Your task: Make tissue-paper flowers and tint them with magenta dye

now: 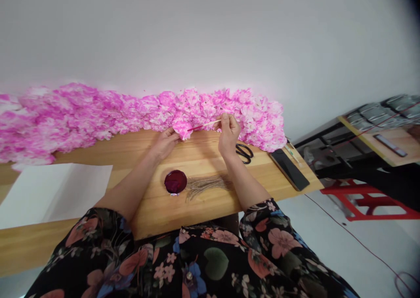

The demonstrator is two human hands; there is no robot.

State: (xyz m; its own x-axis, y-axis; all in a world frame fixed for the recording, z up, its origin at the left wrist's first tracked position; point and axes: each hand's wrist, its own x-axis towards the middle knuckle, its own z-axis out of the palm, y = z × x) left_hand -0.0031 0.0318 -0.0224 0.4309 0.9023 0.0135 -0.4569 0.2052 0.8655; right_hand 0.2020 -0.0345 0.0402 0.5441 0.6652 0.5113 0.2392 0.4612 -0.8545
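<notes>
My left hand pinches a pink-and-white artificial flower just above the wooden table. Between the closed fingers of my right hand is a thin pale stick, perhaps a brush. Its dark pink end reaches the flower's petals; whether it has bristles is too small to tell. Below my hands sits a small round dish of dark magenta liquid. Right of the dish lies a bundle of thin brown stems, partly hidden by my right forearm. Black-handled scissors lie beside my right wrist.
A long heap of pink flowers runs along the wall at the table's back. White paper lies at the left. A dark phone rests near the table's right end. Beyond stand a red stool and another table.
</notes>
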